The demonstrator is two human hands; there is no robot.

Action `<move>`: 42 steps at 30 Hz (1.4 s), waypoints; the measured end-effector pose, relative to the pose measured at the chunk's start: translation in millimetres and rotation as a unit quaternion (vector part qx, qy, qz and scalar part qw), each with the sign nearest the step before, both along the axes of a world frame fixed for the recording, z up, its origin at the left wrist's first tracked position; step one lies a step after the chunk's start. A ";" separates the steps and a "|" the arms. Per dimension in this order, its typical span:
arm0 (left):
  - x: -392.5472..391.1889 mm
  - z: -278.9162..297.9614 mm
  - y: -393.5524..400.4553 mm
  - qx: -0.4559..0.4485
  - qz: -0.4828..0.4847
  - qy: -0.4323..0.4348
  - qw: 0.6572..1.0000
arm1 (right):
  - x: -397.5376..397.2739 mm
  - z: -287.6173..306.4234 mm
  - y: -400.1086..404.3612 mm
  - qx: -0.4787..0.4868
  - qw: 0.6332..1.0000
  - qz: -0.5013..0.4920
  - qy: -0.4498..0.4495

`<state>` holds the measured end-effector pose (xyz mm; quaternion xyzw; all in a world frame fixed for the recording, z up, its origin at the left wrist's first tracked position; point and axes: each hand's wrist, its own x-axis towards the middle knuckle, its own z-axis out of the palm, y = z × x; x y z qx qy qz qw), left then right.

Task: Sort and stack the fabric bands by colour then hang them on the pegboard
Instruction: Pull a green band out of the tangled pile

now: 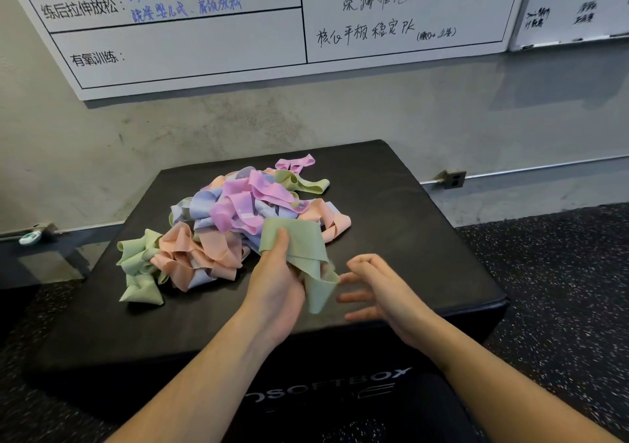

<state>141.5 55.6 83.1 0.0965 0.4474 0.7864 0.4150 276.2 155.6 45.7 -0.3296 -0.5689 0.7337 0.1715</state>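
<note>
Left hand (275, 282) pinches a floppy green band (299, 248), right hand (377, 289) fingers spread empty; probably easiest grabbing its flat middle.

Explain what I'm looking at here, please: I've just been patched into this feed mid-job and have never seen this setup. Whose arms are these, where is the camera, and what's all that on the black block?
There is no machine here: these are a person's two bare arms, filmed by one wide-angle camera worn on their head, looking forward and down. The black block is a padded soft box standing on a speckled floor by a wall with whiteboards. On it lies a tangled heap of fabric bands in pink, lilac, peach and green, not yet sorted. The left hand grips one green band lifted at the heap's near edge. The right hand is beside it with fingers spread, holding nothing, its fingertips near the band's hanging end. No pegboard is in view.
</note>
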 end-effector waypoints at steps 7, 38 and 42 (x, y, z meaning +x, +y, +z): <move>3.6 1.5 -1.5 0.019 -0.040 -0.025 0.999 | -15.6 3.4 -5.0 -0.136 0.990 0.022 0.010; -50.4 -14.6 11.0 -0.072 0.116 0.054 0.989 | 15.9 -6.7 28.2 0.015 0.999 0.034 0.003; -57.5 -23.5 11.0 -0.125 0.091 0.034 0.987 | 17.3 -9.2 33.1 0.010 0.997 0.016 0.071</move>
